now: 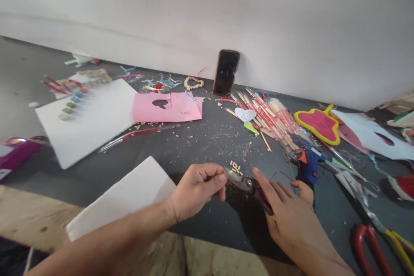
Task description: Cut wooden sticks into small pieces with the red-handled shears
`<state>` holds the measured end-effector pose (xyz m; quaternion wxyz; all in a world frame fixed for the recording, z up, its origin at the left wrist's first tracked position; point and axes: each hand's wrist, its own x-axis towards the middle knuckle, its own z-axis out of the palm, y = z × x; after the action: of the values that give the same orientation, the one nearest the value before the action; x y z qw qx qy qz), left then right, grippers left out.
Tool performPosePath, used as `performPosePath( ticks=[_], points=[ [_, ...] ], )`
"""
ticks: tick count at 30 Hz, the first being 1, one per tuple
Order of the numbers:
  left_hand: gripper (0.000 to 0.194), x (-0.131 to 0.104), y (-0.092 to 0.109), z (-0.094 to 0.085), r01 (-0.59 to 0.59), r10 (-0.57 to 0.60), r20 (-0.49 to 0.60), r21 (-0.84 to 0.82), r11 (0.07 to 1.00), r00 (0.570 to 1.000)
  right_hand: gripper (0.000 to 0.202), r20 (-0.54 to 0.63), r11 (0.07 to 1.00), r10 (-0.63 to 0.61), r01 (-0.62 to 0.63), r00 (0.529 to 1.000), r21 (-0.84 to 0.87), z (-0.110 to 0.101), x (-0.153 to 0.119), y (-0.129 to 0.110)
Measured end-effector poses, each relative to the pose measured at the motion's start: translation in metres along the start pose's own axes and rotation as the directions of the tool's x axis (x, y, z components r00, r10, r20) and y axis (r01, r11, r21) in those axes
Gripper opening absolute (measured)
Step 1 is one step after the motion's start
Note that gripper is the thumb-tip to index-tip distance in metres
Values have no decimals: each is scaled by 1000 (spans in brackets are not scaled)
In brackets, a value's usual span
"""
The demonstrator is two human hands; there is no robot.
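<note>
My left hand (202,187) is closed in a pinch near the middle of the table; whatever lies between its fingertips is too small to name. The blades of dark-handled cutters (246,184) touch or nearly touch those fingertips. My right hand (287,213) holds the cutters by the handles, with its index finger stretched along them. Just beyond the blades lies a small group of short pale pieces (235,167). A thin red thread (249,157) curves beside them. Tiny light scraps are scattered over the dark table (207,142).
White boards (124,196) lie at the left, with pink card (168,108) behind. A phone (226,72) leans on the wall. Wrapped chopsticks (261,114), a blue glue gun (308,164) and red-handled scissors (368,241) are at the right.
</note>
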<state>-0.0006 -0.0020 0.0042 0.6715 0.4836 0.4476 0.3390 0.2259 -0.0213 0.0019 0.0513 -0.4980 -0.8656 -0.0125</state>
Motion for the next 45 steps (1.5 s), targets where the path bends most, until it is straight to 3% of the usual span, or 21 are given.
performPosePath(
  ticks=[8, 18, 26, 32, 38, 45],
  points=[
    [29, -2, 2, 0, -4, 4, -27, 18, 1000, 1000, 64, -12, 1000, 4, -4, 1000, -1, 6, -1, -6],
    [30, 0, 0, 0, 6, -7, -32, -13, 1000, 999, 59, 61, 998, 18, -15, 998, -53, 4, -1, -6],
    [28, -2, 4, 0, -49, 49, -1, -52, 997, 999, 49, 9, 999, -35, 35, 999, 40, 0, 1, -9],
    [23, 5, -2, 0, 15, -21, -67, -90, 996, 998, 45, -5, 994, 72, -72, 997, -80, 2, 4, 14],
    [23, 6, 0, -1, 30, -43, -111, -113, 993, 993, 58, -22, 960, 191, -191, 981, -206, -1, -2, 41],
    [22, 7, -1, 1, 36, -46, -99, -94, 995, 994, 54, 31, 962, 229, -221, 973, -164, -2, -4, 56]
  ],
)
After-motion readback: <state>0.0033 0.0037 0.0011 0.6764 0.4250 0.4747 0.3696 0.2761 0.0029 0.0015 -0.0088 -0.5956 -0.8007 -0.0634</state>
